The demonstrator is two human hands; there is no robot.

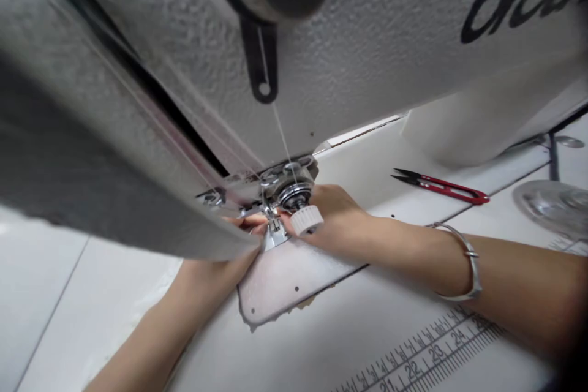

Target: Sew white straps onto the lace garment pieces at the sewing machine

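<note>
A sewing machine (367, 55) fills the upper view, its head tilted across the picture. My left hand (254, 222) reaches in behind the head's lower edge; its fingertips show bunched together beside the needle area and presser foot (275, 226). From the other side comes my right hand (337, 211), curled in, with a fingertip close to the foot and the other fingers behind the white-knobbed tension dial (307, 218). Whatever lies between the fingertips is too small or hidden. White thread (281, 128) runs from the dark thread guide (265, 67) down to the dial.
Red thread snips (443, 187) lie on the machine bed, right of my right hand. A clear round object (554, 208) sits farther right. A printed ruler scale (422, 361) runs along the table's front, below my right forearm, which wears a silver bracelet (474, 266).
</note>
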